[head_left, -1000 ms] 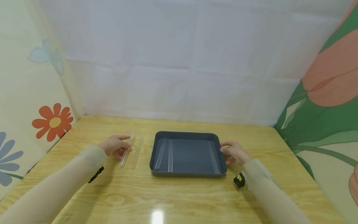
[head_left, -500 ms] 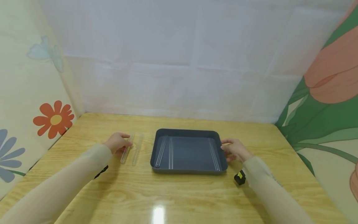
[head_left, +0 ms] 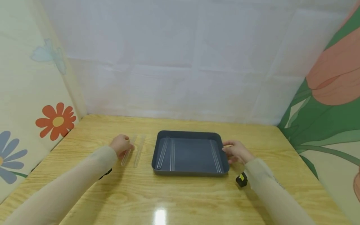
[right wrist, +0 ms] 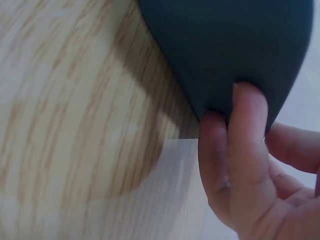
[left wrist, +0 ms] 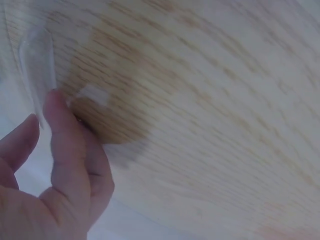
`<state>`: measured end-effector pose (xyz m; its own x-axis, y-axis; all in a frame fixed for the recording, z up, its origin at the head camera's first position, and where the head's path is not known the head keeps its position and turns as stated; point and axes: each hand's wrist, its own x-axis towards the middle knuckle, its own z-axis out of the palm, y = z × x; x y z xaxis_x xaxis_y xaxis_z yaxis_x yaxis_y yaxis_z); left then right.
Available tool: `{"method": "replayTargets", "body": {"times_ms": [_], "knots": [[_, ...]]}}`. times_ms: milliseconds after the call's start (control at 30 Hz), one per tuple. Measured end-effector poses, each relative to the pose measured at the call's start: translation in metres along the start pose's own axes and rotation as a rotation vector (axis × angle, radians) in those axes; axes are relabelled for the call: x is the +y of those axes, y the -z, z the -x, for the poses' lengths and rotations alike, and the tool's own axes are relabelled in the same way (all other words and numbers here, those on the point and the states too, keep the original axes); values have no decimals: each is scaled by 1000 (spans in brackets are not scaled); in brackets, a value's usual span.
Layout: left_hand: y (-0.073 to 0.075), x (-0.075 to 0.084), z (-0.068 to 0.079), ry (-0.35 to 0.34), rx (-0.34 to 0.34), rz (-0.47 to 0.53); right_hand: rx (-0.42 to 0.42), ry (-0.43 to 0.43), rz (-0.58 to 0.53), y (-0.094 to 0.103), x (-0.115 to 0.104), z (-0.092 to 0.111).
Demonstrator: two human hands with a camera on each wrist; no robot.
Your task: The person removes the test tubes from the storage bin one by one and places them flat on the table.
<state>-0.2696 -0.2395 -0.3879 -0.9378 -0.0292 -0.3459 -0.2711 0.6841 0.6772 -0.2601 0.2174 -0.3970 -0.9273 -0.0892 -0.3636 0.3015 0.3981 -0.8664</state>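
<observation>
Left hand: thumb and forefinger are pinching a clear tube; in the left wrist view the tube is showing between the two fingertips. A second clear tube is lying on the bench just to the right of that hand, apart from it.

Right hand: gripping the near-side wall of a dark grey tray, fingertips pressing on the outer face and thumb lying at the rim. Inside the tray, to the left of this hand, three more clear tubes are resting: one close to the gripped wall, two farther off toward the left hand. A small black block with a yellow mark is showing below the right wrist.

Surface: light yellow wood grain is running across the bench under both hands; soft shadows are falling beneath them, and a bright glare spot is shining on the person's side of the tray.

Room: a creased white cloth is hanging beyond both hands. Past the left hand, a cream panel is carrying a red flower; past the right, a pink tulip print is spreading over green leaves.
</observation>
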Motion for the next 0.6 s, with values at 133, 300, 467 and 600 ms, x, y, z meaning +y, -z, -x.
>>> {"method": "replayTargets", "body": {"times_ms": [133,300,467,600], "knots": [[3,1,4,-1,-8,-17,2,-2,1,-1,0,0],[8,-1,5,13,-10,40,3,-1,4,-1,-1,0],[10,-6,7,27,-3,75,4,5,9,-1,1,0],[15,-9,7,33,-10,124,6,4,10,-1,-1,-1]]}}
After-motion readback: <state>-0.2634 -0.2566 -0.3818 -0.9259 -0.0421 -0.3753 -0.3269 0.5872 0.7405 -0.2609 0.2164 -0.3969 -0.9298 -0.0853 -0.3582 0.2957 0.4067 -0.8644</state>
